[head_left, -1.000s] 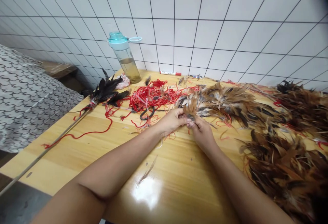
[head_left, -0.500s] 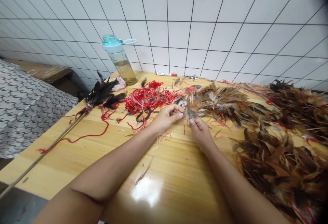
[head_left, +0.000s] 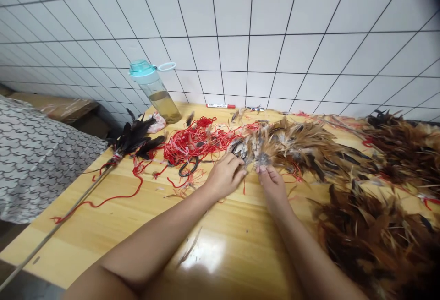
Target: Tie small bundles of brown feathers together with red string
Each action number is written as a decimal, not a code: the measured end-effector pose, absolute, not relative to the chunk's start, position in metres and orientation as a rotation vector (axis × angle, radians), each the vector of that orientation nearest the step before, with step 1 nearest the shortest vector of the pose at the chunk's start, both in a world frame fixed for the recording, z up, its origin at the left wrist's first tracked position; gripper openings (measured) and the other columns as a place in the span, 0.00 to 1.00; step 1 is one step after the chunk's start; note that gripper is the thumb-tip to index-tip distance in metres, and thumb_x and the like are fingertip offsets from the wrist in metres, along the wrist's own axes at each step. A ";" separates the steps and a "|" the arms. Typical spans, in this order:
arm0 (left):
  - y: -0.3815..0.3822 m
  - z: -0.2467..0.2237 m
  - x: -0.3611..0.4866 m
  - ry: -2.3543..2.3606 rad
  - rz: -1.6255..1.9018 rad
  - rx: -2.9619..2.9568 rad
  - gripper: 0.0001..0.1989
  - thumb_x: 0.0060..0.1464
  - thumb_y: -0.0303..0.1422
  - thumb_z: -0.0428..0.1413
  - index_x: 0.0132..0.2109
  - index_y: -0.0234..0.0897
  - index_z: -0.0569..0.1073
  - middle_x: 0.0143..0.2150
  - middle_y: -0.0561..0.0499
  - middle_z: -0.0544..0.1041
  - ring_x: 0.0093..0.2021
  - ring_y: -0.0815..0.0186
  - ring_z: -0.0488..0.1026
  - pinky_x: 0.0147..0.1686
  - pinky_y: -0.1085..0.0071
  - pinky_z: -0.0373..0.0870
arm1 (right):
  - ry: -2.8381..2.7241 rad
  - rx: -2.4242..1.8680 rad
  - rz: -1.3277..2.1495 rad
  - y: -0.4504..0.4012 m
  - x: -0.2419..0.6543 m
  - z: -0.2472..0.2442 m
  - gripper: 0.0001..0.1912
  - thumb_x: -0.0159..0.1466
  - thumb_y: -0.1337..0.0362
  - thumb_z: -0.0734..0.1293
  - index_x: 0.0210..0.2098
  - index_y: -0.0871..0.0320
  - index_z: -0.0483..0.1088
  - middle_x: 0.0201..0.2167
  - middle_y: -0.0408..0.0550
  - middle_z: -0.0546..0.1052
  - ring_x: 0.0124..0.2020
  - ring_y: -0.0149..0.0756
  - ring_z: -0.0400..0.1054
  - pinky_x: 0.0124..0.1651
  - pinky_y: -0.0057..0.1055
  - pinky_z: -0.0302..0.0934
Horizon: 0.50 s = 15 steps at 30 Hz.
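I see a white tiled wall (head_left: pixel 268 9) behind a shiny yellow wood table (head_left: pixel 244 245); the right hand (head_left: pixel 274 184) pinches small grey-brown feathers (head_left: pixel 264 158), the left hand (head_left: pixel 225 176) apart, grip unclear.

My feed cuts off the brown feather pile (head_left: pixel 374 236) at the right edge; its nearer part is blurred. The stick (head_left: pixel 61 219) is cut off at lower left. I cannot tell whether the left hand (head_left: pixel 226 176) pinches anything. The right hand (head_left: pixel 273 184) hides the lower end of the feather tuft (head_left: pixel 264 156). Marker (head_left: pixel 220 106) lettering: too small to read
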<state>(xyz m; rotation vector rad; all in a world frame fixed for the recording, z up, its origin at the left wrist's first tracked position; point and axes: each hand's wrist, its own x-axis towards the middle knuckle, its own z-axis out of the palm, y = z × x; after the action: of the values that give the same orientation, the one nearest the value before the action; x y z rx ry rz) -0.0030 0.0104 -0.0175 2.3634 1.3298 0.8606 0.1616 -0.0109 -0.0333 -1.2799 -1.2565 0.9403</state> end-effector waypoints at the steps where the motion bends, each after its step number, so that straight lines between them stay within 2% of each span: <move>1: 0.011 -0.018 -0.001 1.378 0.828 2.371 0.10 0.59 0.36 0.52 0.44 0.36 0.72 0.41 0.43 0.72 0.45 0.59 0.68 0.47 0.63 0.65 | -1.232 -1.286 0.967 -0.011 0.161 -0.034 0.17 0.63 0.49 0.58 0.28 0.55 0.65 0.19 0.40 0.63 0.24 0.32 0.58 0.29 0.28 0.55; 5: 0.014 -0.022 0.007 1.503 0.738 2.397 0.10 0.58 0.37 0.52 0.42 0.36 0.71 0.41 0.43 0.71 0.45 0.57 0.67 0.46 0.62 0.65 | -1.160 -1.299 1.024 -0.011 0.161 -0.034 0.17 0.61 0.49 0.60 0.27 0.56 0.65 0.22 0.42 0.67 0.28 0.34 0.62 0.33 0.31 0.58; 7: 0.016 -0.023 0.009 1.519 0.724 2.398 0.07 0.59 0.33 0.50 0.40 0.36 0.70 0.39 0.44 0.71 0.43 0.59 0.67 0.45 0.62 0.65 | -1.163 -1.292 1.015 -0.011 0.162 -0.032 0.17 0.61 0.50 0.61 0.26 0.56 0.65 0.24 0.43 0.69 0.30 0.35 0.63 0.35 0.32 0.59; 10: 0.016 -0.024 0.010 1.512 0.742 2.384 0.07 0.60 0.28 0.46 0.37 0.37 0.69 0.36 0.46 0.70 0.41 0.60 0.67 0.44 0.63 0.64 | -1.187 -1.280 0.991 -0.010 0.162 -0.031 0.17 0.61 0.50 0.60 0.26 0.56 0.65 0.25 0.44 0.70 0.31 0.37 0.65 0.38 0.34 0.60; 15: 0.011 -0.016 0.001 1.504 0.913 2.153 0.06 0.60 0.31 0.46 0.37 0.37 0.67 0.36 0.48 0.70 0.40 0.62 0.66 0.43 0.66 0.62 | -1.189 -1.297 0.969 -0.010 0.162 -0.033 0.19 0.60 0.47 0.59 0.26 0.56 0.65 0.26 0.46 0.72 0.32 0.38 0.66 0.39 0.35 0.61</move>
<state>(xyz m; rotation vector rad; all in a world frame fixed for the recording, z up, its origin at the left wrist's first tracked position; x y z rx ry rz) 0.0009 0.0109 -0.0163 2.1529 1.5037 0.9128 0.1623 -0.0097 -0.0331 -1.2967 -1.1888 0.9692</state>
